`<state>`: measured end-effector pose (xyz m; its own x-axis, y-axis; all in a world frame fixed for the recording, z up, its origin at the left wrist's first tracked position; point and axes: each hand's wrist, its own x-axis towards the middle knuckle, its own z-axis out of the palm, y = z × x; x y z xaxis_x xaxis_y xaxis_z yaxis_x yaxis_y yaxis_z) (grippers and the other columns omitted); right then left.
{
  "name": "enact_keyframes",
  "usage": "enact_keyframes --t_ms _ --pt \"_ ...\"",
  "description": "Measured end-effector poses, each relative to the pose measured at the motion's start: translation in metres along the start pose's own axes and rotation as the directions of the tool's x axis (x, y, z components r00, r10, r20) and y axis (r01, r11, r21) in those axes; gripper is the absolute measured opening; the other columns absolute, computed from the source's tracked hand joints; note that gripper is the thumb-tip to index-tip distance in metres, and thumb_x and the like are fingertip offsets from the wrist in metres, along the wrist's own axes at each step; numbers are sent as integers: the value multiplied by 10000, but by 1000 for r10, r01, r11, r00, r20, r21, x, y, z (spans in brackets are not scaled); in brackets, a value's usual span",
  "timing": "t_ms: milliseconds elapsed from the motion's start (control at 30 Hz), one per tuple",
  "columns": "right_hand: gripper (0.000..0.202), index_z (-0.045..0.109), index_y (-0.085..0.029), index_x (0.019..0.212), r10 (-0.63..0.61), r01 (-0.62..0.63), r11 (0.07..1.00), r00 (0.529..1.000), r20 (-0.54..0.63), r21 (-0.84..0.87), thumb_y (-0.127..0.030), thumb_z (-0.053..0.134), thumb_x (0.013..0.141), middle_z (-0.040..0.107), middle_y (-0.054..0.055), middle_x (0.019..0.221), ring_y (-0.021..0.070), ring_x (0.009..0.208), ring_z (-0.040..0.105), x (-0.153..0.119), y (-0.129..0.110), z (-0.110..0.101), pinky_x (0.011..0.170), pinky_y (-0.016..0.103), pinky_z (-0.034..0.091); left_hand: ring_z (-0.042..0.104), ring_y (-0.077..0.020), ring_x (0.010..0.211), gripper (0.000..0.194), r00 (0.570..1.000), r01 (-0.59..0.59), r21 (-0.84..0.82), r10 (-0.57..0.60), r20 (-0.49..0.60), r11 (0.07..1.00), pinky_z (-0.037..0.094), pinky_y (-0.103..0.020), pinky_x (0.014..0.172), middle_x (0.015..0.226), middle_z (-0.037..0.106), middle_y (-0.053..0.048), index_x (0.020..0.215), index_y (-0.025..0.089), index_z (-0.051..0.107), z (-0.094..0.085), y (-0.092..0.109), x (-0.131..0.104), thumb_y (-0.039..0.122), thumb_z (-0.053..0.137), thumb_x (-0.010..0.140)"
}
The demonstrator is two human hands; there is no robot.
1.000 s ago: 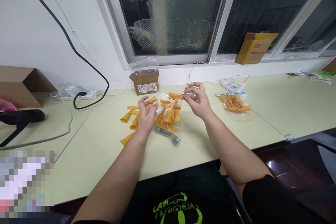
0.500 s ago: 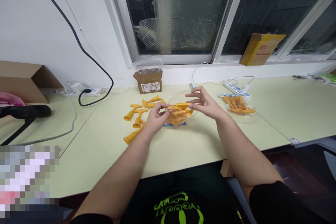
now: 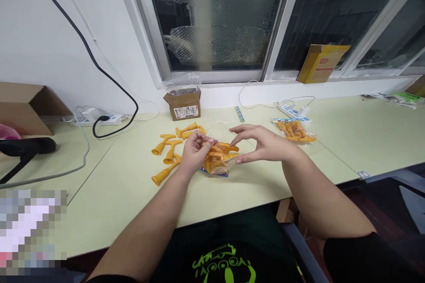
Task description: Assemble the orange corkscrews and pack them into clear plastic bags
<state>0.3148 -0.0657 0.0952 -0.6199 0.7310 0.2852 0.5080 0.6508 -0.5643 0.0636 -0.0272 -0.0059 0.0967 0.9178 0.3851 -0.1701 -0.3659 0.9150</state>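
Note:
A clear plastic bag (image 3: 215, 163) with several orange-yellow pieces in it sits near the middle of the table. My left hand (image 3: 198, 149) pinches the bag's upper left side. My right hand (image 3: 257, 143) is at the bag's right, fingers spread and curved, thumb apart from the fingertips, holding nothing. Left of the bag lie several loose orange T-shaped pieces (image 3: 168, 154). A second bag of orange pieces (image 3: 295, 131) with a printed header lies farther right.
Behind the loose pieces stands an open cardboard box (image 3: 184, 105). Power strips (image 3: 294, 112) with cables lie by the wall. A blue printed strip (image 3: 239, 114) lies at the back. A black stand (image 3: 28, 146) is at far left.
The bag in my left hand is lower and closer to the table's front edge. My right hand has moved off the bag's edge and opened wider. The view has shifted slightly.

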Motion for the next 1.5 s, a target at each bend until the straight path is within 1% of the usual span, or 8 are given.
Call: enact_keyframes --t_ms 300,500,767,900,1033,1133,1300,1500 --pt "177 808 -220 820 233 -227 961 972 16 -155 -374 754 886 756 34 794 177 746 671 31 -27 34 715 296 459 695 -161 695 222 960 -257 293 208 187 921 533 -281 630 755 674 -3 851 213 558 -7 7 -10 351 710 937" --pt "177 704 -181 766 411 -392 896 910 -53 208 -289 679 904 748 36 802 146 683 677 33 24 35 617 246 513 699 -215 1083 220 946 -323 416 306 110 850 549 -411 990 1146 716 -81 1177 225 586 -12 3 0 301 634 976" --pt "117 605 -196 793 820 -445 545 461 -341 710 -249 694 848 715 65 880 140 571 687 -27 130 21 603 292 621 654 -259 1010 46 940 -312 726 309 144 612 499 -456 961 979 703 -51 940 228 616 -36 -6 16 210 597 902" --pt "226 537 -251 824 827 -280 556 283 -486 783 -294 753 775 624 26 801 180 641 698 -72 161 26 662 324 622 655 -269 974 49 958 -286 729 186 218 621 503 -438 901 955 711 -54 921 238 632 -34 -11 15 232 592 894" --pt "311 451 -277 907 645 -465 705 105 -757 536 -343 727 779 462 -69 638 165 538 516 -103 152 40 582 356 554 664 -262 931 87 954 -267 731 65 293 627 505 -423 863 937 721 -49 937 246 661 -31 -16 12 248 587 892" --pt "216 475 -262 906 469 -555 783 229 -853 281 -353 663 853 402 -76 588 152 498 398 -100 129 52 546 339 455 674 -263 923 111 948 -235 743 -20 316 627 508 -417 852 942 727 -47 953 251 679 -30 -19 11 265 589 889" --pt "199 600 -223 1073 351 -359 932 851 -391 55 -339 611 913 666 34 876 194 755 643 -36 113 76 694 327 538 667 -291 973 145 924 -199 767 -143 354 610 503 -437 866 983 732 -51 976 256 689 -29 -21 8 272 597 865" --pt "471 612 -72 1358 385 -404 866 915 -122 -296 -230 623 915 476 237 1566 334 1459 447 69 151 103 1216 437 352 666 -304 1001 164 889 -231 756 -182 419 612 508 -453 892 971 737 -68 979 244 693 -27 -26 4 245 581 860"
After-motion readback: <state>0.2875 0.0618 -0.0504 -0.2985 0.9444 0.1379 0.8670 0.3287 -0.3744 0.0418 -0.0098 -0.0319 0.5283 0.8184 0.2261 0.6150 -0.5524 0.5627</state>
